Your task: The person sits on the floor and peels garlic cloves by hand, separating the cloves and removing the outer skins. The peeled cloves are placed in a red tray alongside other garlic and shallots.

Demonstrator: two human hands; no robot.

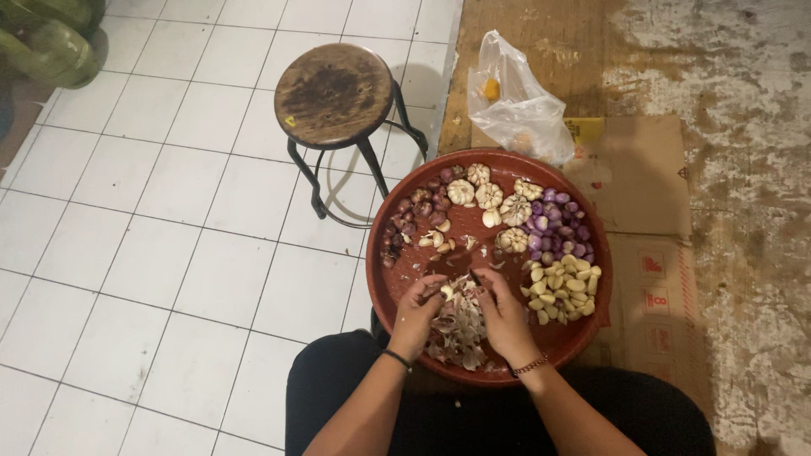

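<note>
Peeling garlic clove [448,291] over tray [397,283]

Bare strip of the red tray [397,279] lies open left of the left hand [416,314]; ahead, whole garlic bulbs [490,196] and purple shallots [559,224] bar the far rim; peeled cloves [562,290] crowd just beside the right hand [504,317]; a heap of skins [460,333] fills the gap between both hands; wooden stool [334,93] stands well apart on the tiled floor [152,253].
</note>
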